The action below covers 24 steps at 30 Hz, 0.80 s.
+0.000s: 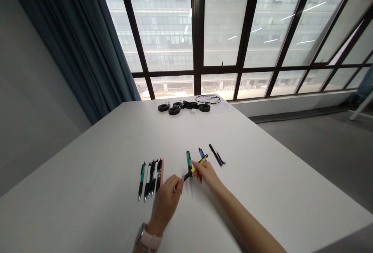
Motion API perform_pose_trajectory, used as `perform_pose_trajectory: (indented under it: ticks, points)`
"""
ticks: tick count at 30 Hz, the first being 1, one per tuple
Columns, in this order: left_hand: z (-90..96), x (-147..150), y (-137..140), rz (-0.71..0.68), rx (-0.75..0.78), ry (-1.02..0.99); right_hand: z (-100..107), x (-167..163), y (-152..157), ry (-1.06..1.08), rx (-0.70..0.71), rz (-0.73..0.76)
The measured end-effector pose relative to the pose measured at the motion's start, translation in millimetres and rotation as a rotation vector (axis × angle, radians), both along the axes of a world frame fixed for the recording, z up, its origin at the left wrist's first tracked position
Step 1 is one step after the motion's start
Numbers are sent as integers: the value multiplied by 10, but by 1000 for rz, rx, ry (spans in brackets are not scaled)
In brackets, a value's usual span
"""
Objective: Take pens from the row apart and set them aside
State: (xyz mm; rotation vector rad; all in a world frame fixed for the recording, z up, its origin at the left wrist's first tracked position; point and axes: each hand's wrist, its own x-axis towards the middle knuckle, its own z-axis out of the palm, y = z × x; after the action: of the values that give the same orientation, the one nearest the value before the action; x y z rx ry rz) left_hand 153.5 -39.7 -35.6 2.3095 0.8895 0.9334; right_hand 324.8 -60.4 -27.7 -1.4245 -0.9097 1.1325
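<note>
Between my two hands, a yellow pen (203,160) with a black grip is held at a slant above the table. My right hand (206,174) pinches its yellow barrel, while the closed fingers of my left hand (167,198) are at the black end. Just behind my right hand lie a green pen (188,157) and a blue pen (201,152), both partly covered. To the left, several pens lie side by side: a green-and-black pen (142,179), some black and white ones (153,177), and a pink one (162,169) partly behind my left hand.
Farther right on the white table (96,160) lie a black pen (215,155) and a slim white-and-dark pen (219,155). Several black tape-like rolls (174,110) and a coiled black cable (208,99) sit at the far end, before the windows. A dark blue curtain (78,43) hangs at left.
</note>
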Motion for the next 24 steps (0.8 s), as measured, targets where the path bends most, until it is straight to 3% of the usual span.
perform_pose_trajectory:
  ticks: [8,16,24]
  points:
    - [131,2,-53,87,-129,-20,-17,-9,-4,-7,0,11]
    - [58,14,-9,97,-10,-25,-51,-3,-10,-19,15,9]
    - [53,12,-20,75,-8,16,-9,-7,-11,-43,-29,9]
